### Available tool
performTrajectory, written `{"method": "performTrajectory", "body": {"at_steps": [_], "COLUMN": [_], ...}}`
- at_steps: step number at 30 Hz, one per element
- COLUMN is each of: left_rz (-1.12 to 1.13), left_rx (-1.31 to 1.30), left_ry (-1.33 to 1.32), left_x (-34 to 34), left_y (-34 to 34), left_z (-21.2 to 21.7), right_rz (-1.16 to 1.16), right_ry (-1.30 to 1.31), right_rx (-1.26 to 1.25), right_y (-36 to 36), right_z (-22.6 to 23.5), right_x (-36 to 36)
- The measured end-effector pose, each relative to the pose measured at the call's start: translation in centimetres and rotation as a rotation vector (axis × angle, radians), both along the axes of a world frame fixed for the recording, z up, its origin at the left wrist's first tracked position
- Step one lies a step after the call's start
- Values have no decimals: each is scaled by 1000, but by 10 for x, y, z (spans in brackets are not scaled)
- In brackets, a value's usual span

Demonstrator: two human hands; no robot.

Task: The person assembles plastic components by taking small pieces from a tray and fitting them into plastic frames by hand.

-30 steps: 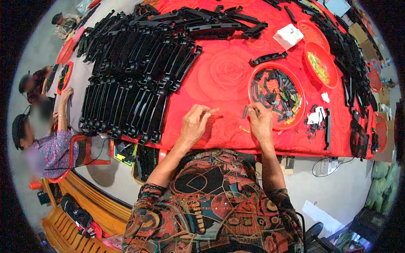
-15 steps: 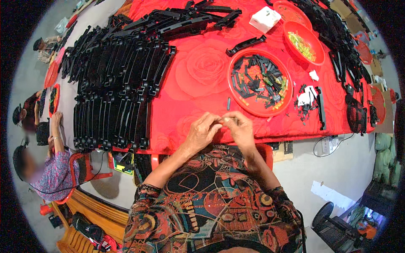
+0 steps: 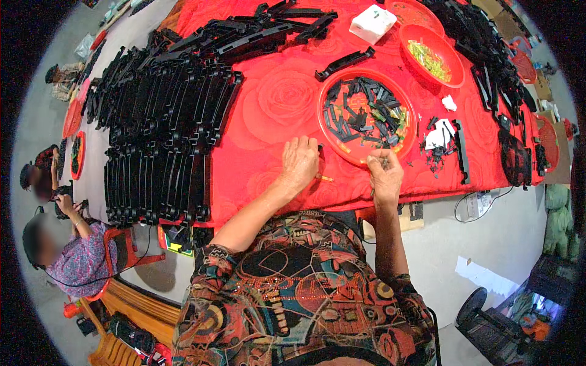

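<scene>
My left hand (image 3: pixel 301 161) rests on the red cloth with its fingers curled together. A small dark strip (image 3: pixel 320 149) shows at its fingertips; whether they grip it is hidden. Just below lies a short yellow piece (image 3: pixel 326 179). My right hand (image 3: pixel 386 177) is at the near rim of a round red tray (image 3: pixel 322 125), thumb and fingers pinched together. What sits in that pinch is too small to make out. Short black strips (image 3: pixel 357 122) and several yellow pieces (image 3: pixel 401 135) are scattered inside the tray.
Black slotted plastic bars (image 3: pixel 165 134) stand in dense rows at left. A loose bar (image 3: pixel 345 63) lies beyond the tray. Farther back are a white block (image 3: pixel 372 23) and a red bowl (image 3: pixel 456 67) of yellow-green pieces. Another person (image 3: pixel 82 250) sits at far left.
My hands, together before, have separated. The left moved up to the small dark strip; the right moved right to the tray's rim. A yellow piece now shows on the cloth.
</scene>
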State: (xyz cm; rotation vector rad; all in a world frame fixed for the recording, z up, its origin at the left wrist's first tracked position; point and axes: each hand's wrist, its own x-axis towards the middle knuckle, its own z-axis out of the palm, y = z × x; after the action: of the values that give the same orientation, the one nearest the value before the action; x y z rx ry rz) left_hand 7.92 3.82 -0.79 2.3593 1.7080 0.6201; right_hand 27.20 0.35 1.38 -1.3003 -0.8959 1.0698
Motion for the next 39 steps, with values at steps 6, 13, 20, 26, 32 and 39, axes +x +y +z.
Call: {"method": "performTrajectory", "body": {"at_steps": [6,13,20,26,32,39], "left_rz": [-10,-121,-304,-548,-533,-516], "left_rx": [124,194,271,156,85,68], "left_ry": [14,-239,-272,123,152,117], "left_x": [-27,-16,35,28,29,35], "left_y": [1,28,65,34,31,37], "left_z": [-5,27,39,25,24,18], "right_rz": [22,65,18,-21,49,-5], "right_ry": [-48,-52,-5,91,60,84], "right_rx": [-26,61,-14,-83,-27,-78], "right_y": [13,10,1,0,5,0], "right_z": [14,21,19,17,10,21], "right_x": [3,2,-2,5,0,0]}}
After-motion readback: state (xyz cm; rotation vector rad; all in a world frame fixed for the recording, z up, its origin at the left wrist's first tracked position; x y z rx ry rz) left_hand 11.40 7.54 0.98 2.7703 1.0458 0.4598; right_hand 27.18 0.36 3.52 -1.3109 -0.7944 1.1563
